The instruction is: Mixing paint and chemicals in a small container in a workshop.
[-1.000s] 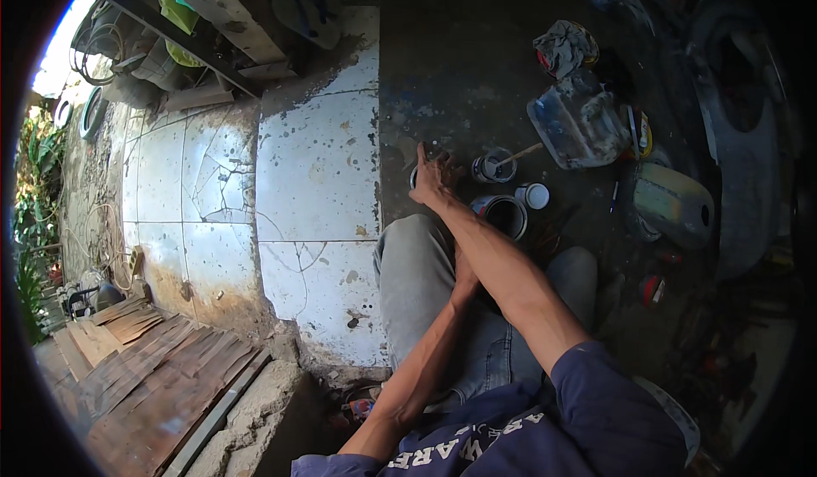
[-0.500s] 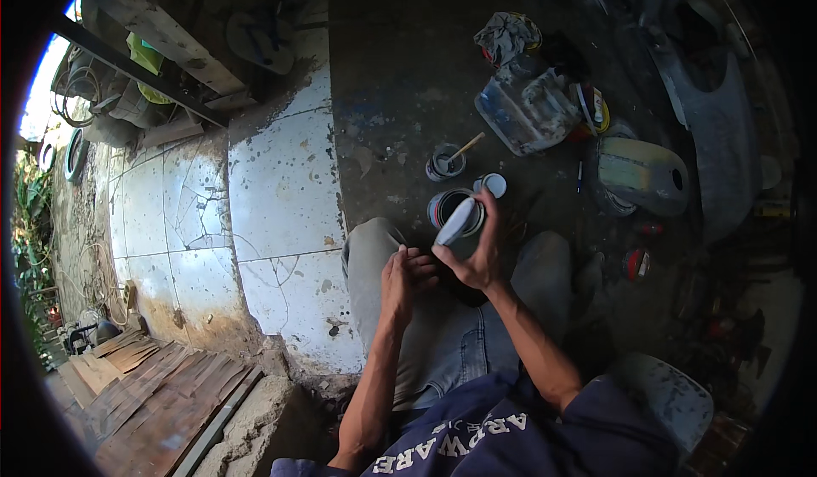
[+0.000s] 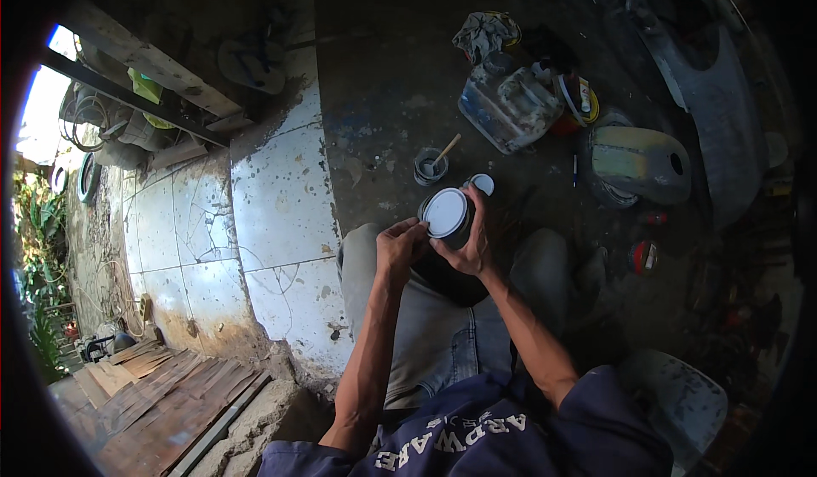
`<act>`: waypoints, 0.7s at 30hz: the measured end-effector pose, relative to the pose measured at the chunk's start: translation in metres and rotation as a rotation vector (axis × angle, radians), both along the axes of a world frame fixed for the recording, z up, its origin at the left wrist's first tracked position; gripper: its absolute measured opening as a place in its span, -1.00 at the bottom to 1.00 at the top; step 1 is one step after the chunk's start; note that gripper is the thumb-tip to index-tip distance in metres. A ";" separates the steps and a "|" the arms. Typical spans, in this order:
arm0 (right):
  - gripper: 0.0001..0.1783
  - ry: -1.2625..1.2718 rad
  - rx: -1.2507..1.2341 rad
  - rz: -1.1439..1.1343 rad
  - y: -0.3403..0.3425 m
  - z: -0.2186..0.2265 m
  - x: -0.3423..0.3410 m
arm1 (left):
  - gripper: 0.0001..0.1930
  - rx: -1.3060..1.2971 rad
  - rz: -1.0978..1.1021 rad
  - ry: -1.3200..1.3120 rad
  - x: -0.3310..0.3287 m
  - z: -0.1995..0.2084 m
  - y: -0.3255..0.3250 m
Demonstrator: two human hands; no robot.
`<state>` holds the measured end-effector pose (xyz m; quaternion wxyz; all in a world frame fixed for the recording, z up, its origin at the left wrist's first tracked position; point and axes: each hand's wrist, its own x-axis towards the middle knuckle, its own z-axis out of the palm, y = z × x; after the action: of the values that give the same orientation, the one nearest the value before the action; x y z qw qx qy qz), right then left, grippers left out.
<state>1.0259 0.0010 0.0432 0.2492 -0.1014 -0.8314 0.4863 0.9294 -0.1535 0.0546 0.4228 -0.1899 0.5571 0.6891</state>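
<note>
A round white can lid (image 3: 446, 212) lies face up over the mouth of the paint can between my knees. Whether it is seated cannot be seen, since it hides the can's opening. My right hand (image 3: 466, 251) grips the lid's right side, thumb at the near edge and fingers along the far right edge. At the left edge, my left hand (image 3: 398, 247) pinches the lid with its fingertips. Just beyond stands a small container with a pale top (image 3: 482, 183). Left of that, a small open tin (image 3: 430, 167) holds grey paint and a wooden stirring stick (image 3: 448, 147).
A paint-stained plastic jerrycan (image 3: 511, 107) lies ahead, with a crumpled rag (image 3: 483, 36) behind it. To the right are a motorcycle fuel tank (image 3: 640, 165), a blue pen (image 3: 575, 171) and a round red tin (image 3: 644, 257). Wooden boards (image 3: 162, 400) lie at lower left.
My right hand has brought the lid from a tilted hold down flat over the can. My left hand has moved from hanging open near the knee to the lid's left edge.
</note>
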 end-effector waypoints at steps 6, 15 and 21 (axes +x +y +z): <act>0.22 -0.055 0.102 -0.062 0.006 -0.027 -0.009 | -0.67 -0.451 -0.066 0.542 -0.007 -0.059 0.012; 0.18 -0.252 0.379 -0.164 0.005 -0.025 0.015 | -0.65 -0.572 -0.178 0.738 0.002 -0.035 0.015; 0.16 -0.268 0.445 -0.090 0.001 -0.004 0.012 | -0.71 -0.439 -0.245 0.856 -0.010 -0.040 0.015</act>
<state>1.0375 0.0017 0.0397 0.1744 -0.1446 -0.9381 0.2621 0.9191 -0.1384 0.0143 0.1840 0.0922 0.8310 0.5168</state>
